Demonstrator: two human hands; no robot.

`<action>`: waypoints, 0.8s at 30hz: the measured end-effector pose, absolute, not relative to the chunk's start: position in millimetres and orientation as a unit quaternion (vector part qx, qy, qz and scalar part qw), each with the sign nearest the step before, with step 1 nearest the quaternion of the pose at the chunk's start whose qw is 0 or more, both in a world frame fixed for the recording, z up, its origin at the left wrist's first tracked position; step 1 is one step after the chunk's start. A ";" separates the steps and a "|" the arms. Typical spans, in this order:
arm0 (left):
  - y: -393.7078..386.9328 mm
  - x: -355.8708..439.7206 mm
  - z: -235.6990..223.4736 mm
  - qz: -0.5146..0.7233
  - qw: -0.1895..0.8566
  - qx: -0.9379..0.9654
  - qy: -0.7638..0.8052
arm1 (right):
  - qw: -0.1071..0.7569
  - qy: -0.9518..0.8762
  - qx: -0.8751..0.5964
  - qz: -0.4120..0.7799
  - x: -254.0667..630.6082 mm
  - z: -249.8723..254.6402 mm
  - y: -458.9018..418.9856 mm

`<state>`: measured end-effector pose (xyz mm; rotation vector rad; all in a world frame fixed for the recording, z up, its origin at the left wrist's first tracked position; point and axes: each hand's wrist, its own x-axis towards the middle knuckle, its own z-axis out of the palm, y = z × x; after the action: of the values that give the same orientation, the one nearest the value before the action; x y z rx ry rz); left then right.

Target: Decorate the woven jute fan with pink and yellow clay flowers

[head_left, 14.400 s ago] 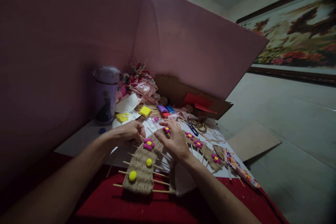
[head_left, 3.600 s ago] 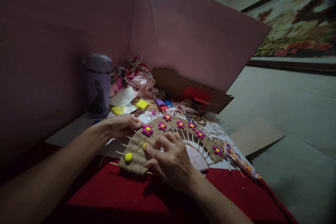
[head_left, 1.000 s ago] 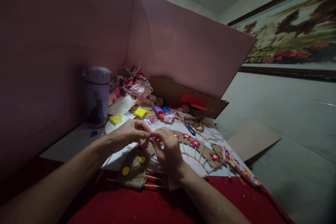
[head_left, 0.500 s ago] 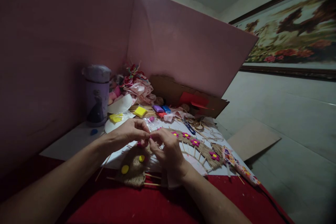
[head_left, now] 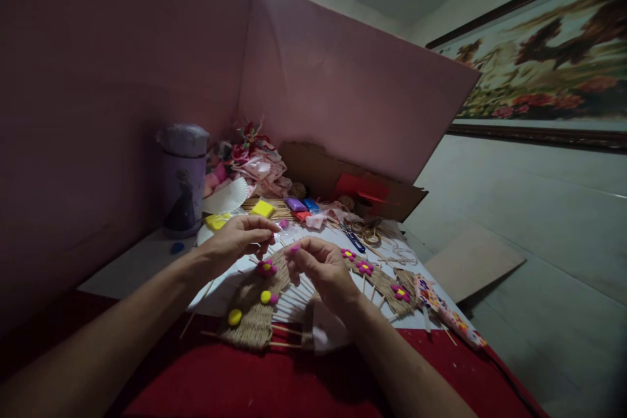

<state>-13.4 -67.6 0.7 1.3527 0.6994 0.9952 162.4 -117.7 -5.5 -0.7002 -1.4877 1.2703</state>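
Observation:
My left hand [head_left: 240, 240] is above the left part of a woven twine piece, thumb and fingers pinched on a small bit of magenta clay [head_left: 272, 238]. Just to its right, my right hand [head_left: 323, 269] pinches another bit of magenta clay [head_left: 294, 248] between thumb and forefinger. Below them lies the arch of woven twine [head_left: 249, 334] with thin sticks through it. It bears a magenta flower with a yellow centre [head_left: 267, 267], a yellow clay disc [head_left: 235, 317], and a second yellow disc [head_left: 265, 297] with one magenta petal [head_left: 273, 299] beside it. My right hand hides the arch's middle.
Behind are a yellow clay block [head_left: 262, 208], a purple clay packet [head_left: 295, 204], scissors [head_left: 353, 239] and a lilac tumbler [head_left: 183, 183]. A flower-patterned glue gun [head_left: 448, 310] lies at right. White paper [head_left: 127, 268] covers part of the red cloth [head_left: 166, 379].
My hands have moved from touching to apart, and each now has a bit of magenta clay in its fingertips. The magenta petal beside the yellow disc has come into view.

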 end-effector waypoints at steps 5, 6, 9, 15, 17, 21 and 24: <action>-70.5 -13.8 1.4 0.397 0.656 0.587 0.260 | 0.539 -0.603 -0.296 0.508 162.4 -8.9 -113.1; -71.1 -13.3 0.8 0.387 0.661 0.589 0.259 | 0.547 -0.599 -0.299 0.502 161.8 -10.0 -112.6; -72.8 -11.8 -1.4 0.363 0.671 0.598 0.248 | 0.569 -0.597 -0.320 0.466 160.7 -13.3 -111.8; -73.9 -7.7 -5.3 0.339 0.644 0.630 0.269 | 0.558 -0.702 -0.383 0.220 159.9 -18.6 -114.8; -73.1 -6.8 -6.6 0.342 0.637 0.627 0.291 | 0.545 -0.733 -0.380 0.148 159.1 -18.7 -117.1; -72.5 -6.2 -8.0 0.358 0.651 0.596 0.306 | 0.529 -0.766 -0.350 0.105 157.5 -17.6 -120.2; -74.1 -5.9 -7.5 0.353 0.654 0.598 0.302 | 0.537 -0.758 -0.358 0.092 157.5 -16.9 -120.2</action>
<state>-5.9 -74.1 -7.5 1.3555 0.6848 0.8001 157.5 -120.2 -16.9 -0.8516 -1.8048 0.2188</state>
